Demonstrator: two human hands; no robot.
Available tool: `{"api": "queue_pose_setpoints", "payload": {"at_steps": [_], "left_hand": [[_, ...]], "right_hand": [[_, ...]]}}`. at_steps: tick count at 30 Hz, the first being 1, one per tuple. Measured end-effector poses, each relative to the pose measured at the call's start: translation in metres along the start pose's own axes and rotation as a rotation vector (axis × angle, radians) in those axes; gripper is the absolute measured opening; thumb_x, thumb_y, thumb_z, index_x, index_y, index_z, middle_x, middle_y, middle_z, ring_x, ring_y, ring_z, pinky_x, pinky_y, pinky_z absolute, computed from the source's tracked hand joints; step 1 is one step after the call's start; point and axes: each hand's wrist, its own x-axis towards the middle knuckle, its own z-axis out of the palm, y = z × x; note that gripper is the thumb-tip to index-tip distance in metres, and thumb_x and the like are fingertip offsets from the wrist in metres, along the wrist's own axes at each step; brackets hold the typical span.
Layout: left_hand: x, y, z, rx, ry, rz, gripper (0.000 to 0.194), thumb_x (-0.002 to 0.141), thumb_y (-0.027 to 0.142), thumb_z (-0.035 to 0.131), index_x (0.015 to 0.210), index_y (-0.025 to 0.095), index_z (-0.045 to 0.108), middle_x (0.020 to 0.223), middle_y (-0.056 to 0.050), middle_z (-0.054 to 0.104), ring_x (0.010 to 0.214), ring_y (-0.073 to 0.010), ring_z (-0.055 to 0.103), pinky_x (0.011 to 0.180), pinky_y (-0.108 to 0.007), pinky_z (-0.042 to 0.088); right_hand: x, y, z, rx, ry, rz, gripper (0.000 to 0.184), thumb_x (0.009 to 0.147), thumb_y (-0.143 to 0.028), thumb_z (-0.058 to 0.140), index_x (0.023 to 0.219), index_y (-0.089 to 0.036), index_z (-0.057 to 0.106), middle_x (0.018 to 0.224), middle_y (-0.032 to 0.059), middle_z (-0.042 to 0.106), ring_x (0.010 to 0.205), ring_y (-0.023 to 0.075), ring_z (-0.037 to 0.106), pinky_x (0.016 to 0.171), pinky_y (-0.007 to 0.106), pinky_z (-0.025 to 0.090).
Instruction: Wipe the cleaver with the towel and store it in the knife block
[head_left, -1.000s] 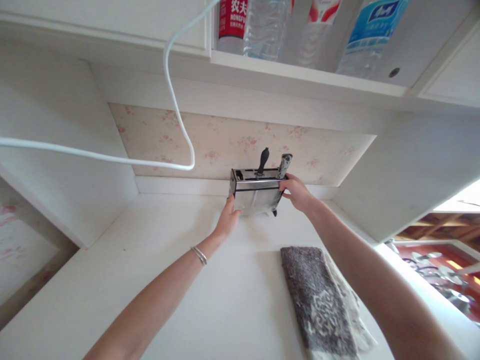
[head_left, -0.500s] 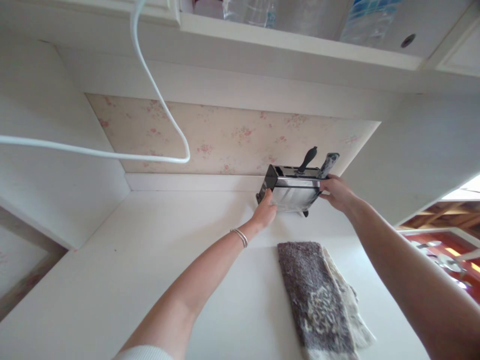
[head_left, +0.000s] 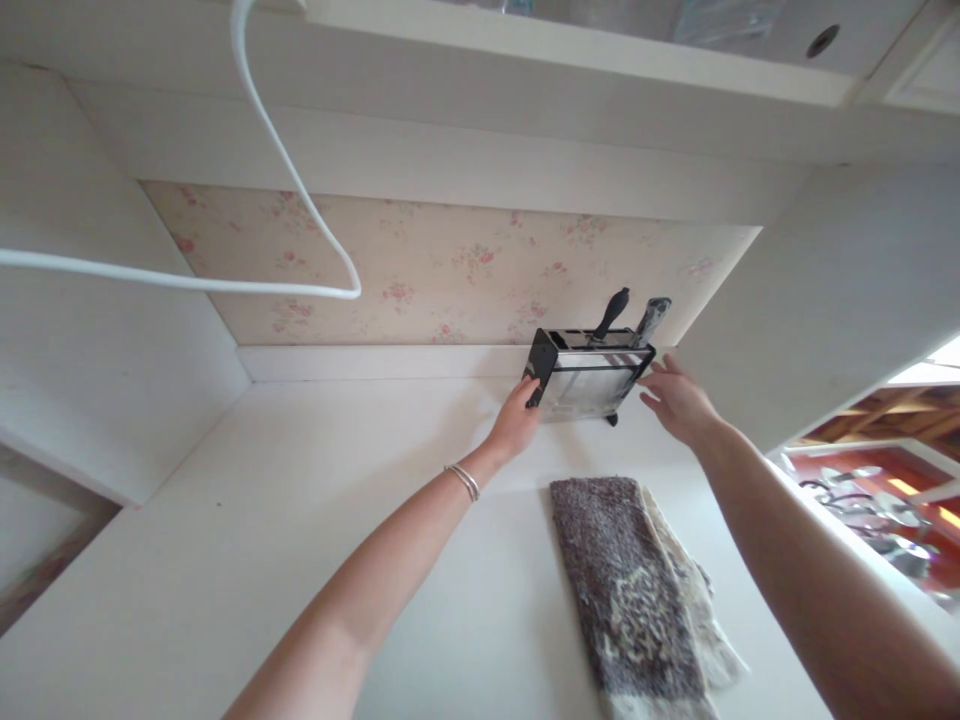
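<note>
A knife block (head_left: pixel 589 385) with a shiny silver front and black ends stands upright on the white counter against the back wall. Two handles stick out of its slotted top: a slim black handle (head_left: pixel 613 313) and a wider, grey-marked handle (head_left: pixel 652 320). My left hand (head_left: pixel 514 420), with bracelets at the wrist, lies against the block's left end, fingers extended and partly out of sight. Just off the right end is my right hand (head_left: pixel 677 398), its fingers apart and holding nothing.
A folded brown and cream towel (head_left: pixel 634 590) lies on the counter (head_left: pixel 300 560) nearer me. A white cord (head_left: pixel 300 190) hangs across the upper left. Overhead is a cabinet shelf (head_left: pixel 585 62); a side panel (head_left: pixel 802 300) bounds the right.
My right hand has come off the block's right end and its fingers have spread. My left hand has shifted from the front corner onto the left end. The view has tilted slightly.
</note>
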Motion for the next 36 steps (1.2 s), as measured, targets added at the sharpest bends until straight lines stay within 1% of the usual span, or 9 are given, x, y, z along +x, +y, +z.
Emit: {"api": "queue_pose_setpoints", "payload": {"at_steps": [4,7,10,17,21,26,31,33,36], "left_hand": [[-0.051,0.004,-0.035,-0.020,0.073,-0.088,0.037,0.079,0.016,0.045,0.112,0.016,0.062,0.129,-0.012,0.056,0.107,-0.0213,0.060,0.087,-0.034,0.051],[-0.101,0.004,-0.065,-0.024,0.071,-0.181,0.022,0.080,0.024,0.048,0.095,0.017,0.064,0.110,-0.009,0.061,0.092,-0.0191,0.061,0.071,-0.029,0.053],[-0.145,0.006,-0.091,-0.011,0.078,-0.278,0.017,0.078,0.026,0.052,0.087,0.017,0.064,0.096,-0.007,0.063,0.082,-0.0173,0.060,0.065,-0.027,0.051],[-0.209,0.022,-0.131,-0.014,0.105,-0.361,0.013,0.079,0.026,0.052,0.083,0.018,0.062,0.073,0.000,0.061,0.071,-0.0145,0.058,0.069,-0.027,0.047],[-0.220,0.023,-0.142,-0.154,0.138,-0.342,0.007,0.077,0.022,0.053,0.075,0.018,0.059,0.076,0.000,0.058,0.070,-0.0128,0.056,0.068,-0.026,0.046],[-0.219,0.016,-0.148,-0.208,0.147,-0.364,0.010,0.080,0.026,0.047,0.079,0.020,0.056,0.080,0.001,0.058,0.066,-0.0114,0.057,0.063,-0.025,0.046],[-0.220,0.006,-0.149,-0.139,0.109,-0.397,0.015,0.077,0.022,0.045,0.074,0.019,0.059,0.068,0.002,0.058,0.060,-0.0108,0.055,0.059,-0.023,0.042],[-0.221,0.001,-0.148,-0.126,0.095,-0.403,0.015,0.075,0.020,0.046,0.071,0.018,0.060,0.062,0.002,0.057,0.058,-0.0109,0.055,0.058,-0.023,0.042],[-0.222,-0.002,-0.146,-0.131,0.100,-0.401,0.021,0.081,0.029,0.047,0.088,0.019,0.063,0.074,0.000,0.063,0.058,-0.0120,0.057,0.056,-0.024,0.044]], "right_hand": [[-0.102,0.022,0.000,-0.143,-0.087,0.072,0.050,0.074,-0.038,0.063,0.123,-0.026,0.059,0.128,0.0110,0.061,0.113,0.0294,0.059,0.093,0.045,0.048],[-0.192,0.050,0.013,-0.504,-0.270,-0.135,0.053,0.084,-0.052,0.054,0.131,-0.029,0.056,0.141,0.0099,0.052,0.129,0.0319,0.047,0.106,0.051,0.037],[-0.242,0.077,0.020,-0.876,-0.334,-0.339,0.059,0.087,-0.052,0.048,0.141,-0.027,0.047,0.151,0.0081,0.040,0.141,0.0348,0.031,0.114,0.063,0.014],[-0.187,0.122,-0.032,-1.199,-0.299,-0.469,0.060,0.089,-0.043,0.040,0.147,-0.025,0.037,0.152,0.0071,0.037,0.141,0.0319,0.032,0.112,0.064,0.019],[-0.165,0.138,-0.054,-1.245,-0.294,-0.459,0.063,0.090,-0.045,0.037,0.148,-0.023,0.034,0.152,0.0083,0.037,0.141,0.0322,0.032,0.112,0.064,0.021],[-0.169,0.131,-0.052,-1.247,-0.346,-0.424,0.064,0.090,-0.047,0.038,0.148,-0.022,0.035,0.152,0.0102,0.037,0.141,0.0343,0.031,0.111,0.065,0.022],[-0.203,0.082,0.003,-1.031,-0.190,-0.460,0.057,0.092,-0.051,0.035,0.138,-0.020,0.047,0.147,0.0138,0.044,0.141,0.0387,0.027,0.110,0.071,0.012],[-0.228,0.055,0.048,-0.748,-0.240,-0.418,0.050,0.091,-0.051,0.040,0.129,-0.022,0.053,0.137,0.0130,0.055,0.130,0.0332,0.046,0.108,0.057,0.032],[-0.270,0.020,0.129,-0.220,-0.551,-0.071,0.042,0.090,-0.053,0.043,0.116,-0.023,0.057,0.092,0.0071,0.071,0.074,0.0213,0.068,0.071,0.036,0.054]]}}
